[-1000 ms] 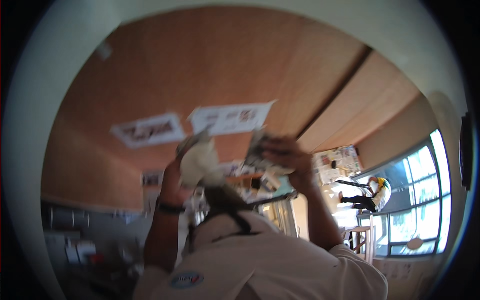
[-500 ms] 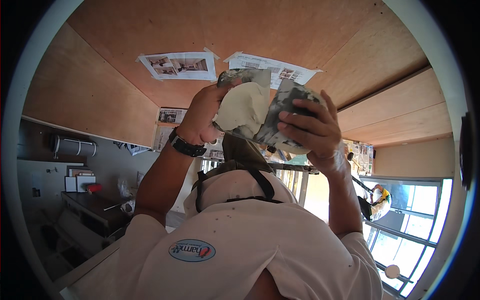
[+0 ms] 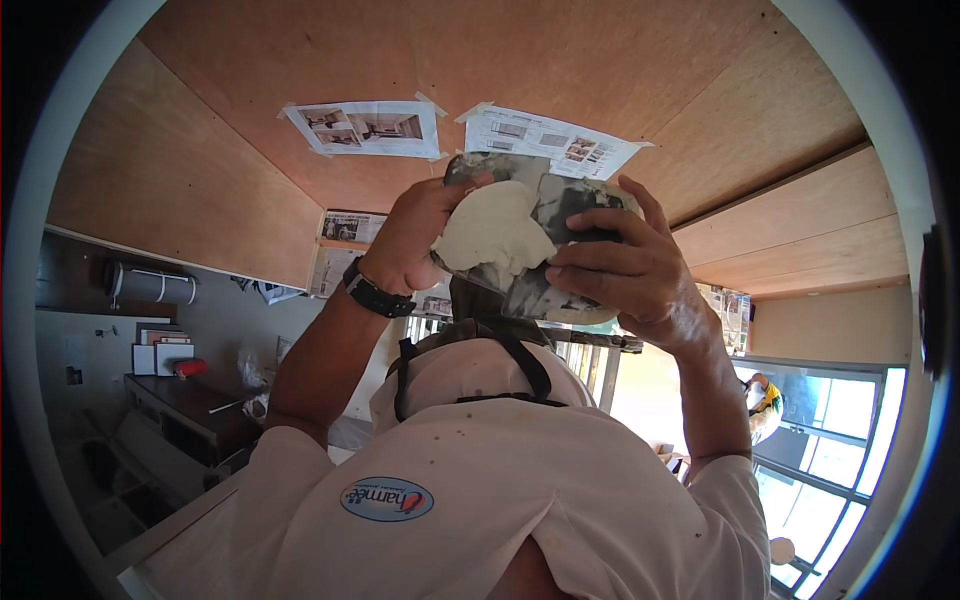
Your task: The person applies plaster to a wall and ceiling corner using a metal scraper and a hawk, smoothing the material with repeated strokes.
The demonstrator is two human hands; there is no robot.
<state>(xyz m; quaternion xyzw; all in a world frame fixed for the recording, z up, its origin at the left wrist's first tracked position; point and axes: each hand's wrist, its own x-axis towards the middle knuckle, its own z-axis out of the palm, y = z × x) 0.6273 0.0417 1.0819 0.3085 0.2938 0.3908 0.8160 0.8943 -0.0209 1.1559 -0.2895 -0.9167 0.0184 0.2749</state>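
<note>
My left hand (image 3: 405, 240), with a black watch on the wrist, grips a broad, smeared putty knife (image 3: 520, 168) by its left side. A thick cream lump of putty (image 3: 488, 228) covers much of that blade. My right hand (image 3: 645, 275) is wrapped round a second wide putty knife (image 3: 562, 203), its fingers lying across the grey-stained blade. The two blades meet at the middle, and putty reaches across onto the edge of the right one. Handles, if there are any, are hidden by my hands.
Wood panels surround me, with two printed sheets (image 3: 370, 130) taped up beyond my hands. A dark counter (image 3: 180, 415) holding boxes and a red object stands at the left. Another person (image 3: 768, 400) is by the window (image 3: 825, 430) at the right.
The right putty knife has moved left against the left one, closing the gap between the blades. Putty now spreads over the join. Both hands have dropped slightly in the picture.
</note>
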